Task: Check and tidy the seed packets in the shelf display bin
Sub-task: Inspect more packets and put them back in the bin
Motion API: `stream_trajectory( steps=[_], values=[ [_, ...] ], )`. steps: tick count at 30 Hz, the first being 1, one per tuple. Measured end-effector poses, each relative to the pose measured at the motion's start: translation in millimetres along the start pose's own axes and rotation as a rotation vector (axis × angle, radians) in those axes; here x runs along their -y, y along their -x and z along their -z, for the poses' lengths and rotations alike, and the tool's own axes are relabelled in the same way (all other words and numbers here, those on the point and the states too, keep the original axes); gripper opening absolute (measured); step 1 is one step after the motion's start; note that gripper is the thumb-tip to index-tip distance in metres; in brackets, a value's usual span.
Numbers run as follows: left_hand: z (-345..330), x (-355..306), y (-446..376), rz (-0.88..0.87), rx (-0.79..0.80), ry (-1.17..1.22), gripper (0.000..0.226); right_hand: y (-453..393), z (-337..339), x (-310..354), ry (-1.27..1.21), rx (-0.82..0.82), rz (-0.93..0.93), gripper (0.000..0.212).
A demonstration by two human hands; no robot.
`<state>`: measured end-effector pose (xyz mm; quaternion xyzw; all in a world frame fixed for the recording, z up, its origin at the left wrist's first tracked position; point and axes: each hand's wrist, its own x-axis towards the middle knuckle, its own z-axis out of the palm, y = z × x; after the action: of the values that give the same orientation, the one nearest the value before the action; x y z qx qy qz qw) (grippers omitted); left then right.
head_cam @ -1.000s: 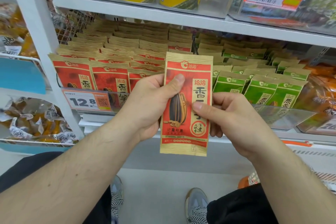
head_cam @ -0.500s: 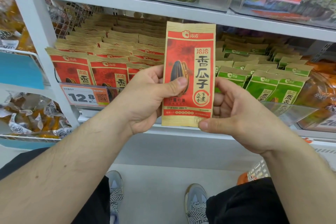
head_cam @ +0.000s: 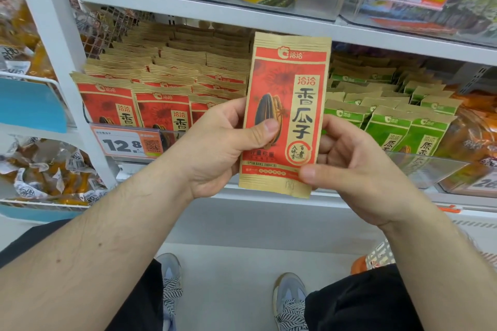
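A red packet is held upright in the centre of the frame, in front of a shop shelf. Its long axis runs top to bottom, printed face toward the camera, leaning very slightly to the right at the top.

The left hand grips the packet's left edge about midway down, its thumb pressed across the printed seed and its fingers hidden behind. The right hand pinches the lower right corner, thumb lying along the bottom strip in front, curled fingers behind. Both hands sit at the packet's lower half, so most of its length rises above them.

The bin of matching red packets lies behind and to the left of the held packet, in the middle left of the frame, with rows standing upright behind a clear front lip. The left hand is the nearer one to it. A row of green packets fills the middle right, behind the right hand.

Returning the packet likely means carrying it up and leftward, bottom edge first, into the red rows.
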<state>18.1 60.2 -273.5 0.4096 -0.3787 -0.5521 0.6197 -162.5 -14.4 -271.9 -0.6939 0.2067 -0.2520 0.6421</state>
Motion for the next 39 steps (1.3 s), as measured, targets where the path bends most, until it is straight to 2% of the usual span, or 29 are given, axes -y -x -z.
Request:
stream_trajectory(
  steps=[2, 4, 6, 7, 10, 13, 15, 17, 20, 21, 23, 25, 27, 29, 33, 39],
  values=[
    [-3.1, -0.7, 1.4, 0.029, -0.009, -0.089, 0.043, -1.3, -5.5, -0.8, -0.029, -0.095, 0.052, 0.069],
    [-6.1, -1.0, 2.2, -0.042, -0.125, -0.28, 0.035, -1.3, -15.5, 2.3, 0.055, -0.258, 0.142, 0.048],
    [-10.6, -2.9, 4.5, -0.193, -0.331, -0.534, 0.04, 1.1, -25.8, 5.2, 0.306, -0.453, 0.28, 0.044],
    [-13.2, -4.1, 6.7, -0.247, -0.35, -0.566, 0.046, 2.9, -30.6, 5.7, 0.461, -0.52, 0.342, 0.045],
    [-21.6, -3.9, 13.7, -0.231, -0.164, -0.35, 0.057, 2.8, -42.5, 1.8, 0.844, -0.548, 0.459, 0.047],
    [-18.2, 2.4, 8.9, -0.204, -0.216, -0.278, 0.036, -1.9, -48.0, -4.4, 0.992, -0.438, 0.439, 0.044],
    [-12.3, 3.7, 5.1, -0.135, -0.207, -0.214, 0.022, -2.0, -48.2, -5.7, 0.846, -0.388, 0.369, 0.038],
    [-6.4, 1.1, 4.2, -0.041, -0.117, -0.207, 0.029, -1.7, -41.9, -0.1, 0.502, -0.452, 0.263, 0.028],
    [4.2, 1.1, 7.0, 0.108, 0.116, -0.276, 0.036, -2.7, -28.0, 12.6, 0.296, -0.648, 0.147, 0.025],
    [5.9, 1.8, 8.2, 0.148, 0.192, -0.299, 0.04, -3.2, -24.7, 14.8, 0.223, -0.646, 0.108, 0.023],
    [5.5, 2.4, 9.4, 0.2, 0.273, -0.341, 0.047, -3.7, -23.1, 15.8, 0.092, -0.578, 0.04, 0.007],
    [1.8, 1.5, 6.7, 0.176, 0.204, -0.364, 0.04, -2.1, -24.9, 13.8, 0.084, -0.545, 0.037, 0.016],
    [-0.1, -0.7, 2.7, 0.101, 0.023, -0.31, 0.02, -2.7, -27.4, 13.1, 0.089, -0.523, 0.062, 0.025],
    [1.4, -2.8, -0.5, 0.041, -0.079, -0.227, 0.015, -2.5, -30.9, 15.6, 0.029, -0.507, 0.057, 0.034],
    [3.3, -2.0, -0.7, 0.04, -0.059, -0.193, 0.028, -2.2, -33.0, 20.9, -0.078, -0.527, 0.038, 0.037],
    [2.3, -3.3, 2.0, 0.089, -0.018, -0.225, 0.028, -0.7, -31.6, 21.3, -0.106, -0.522, 0.041, 0.034]
  ],
)
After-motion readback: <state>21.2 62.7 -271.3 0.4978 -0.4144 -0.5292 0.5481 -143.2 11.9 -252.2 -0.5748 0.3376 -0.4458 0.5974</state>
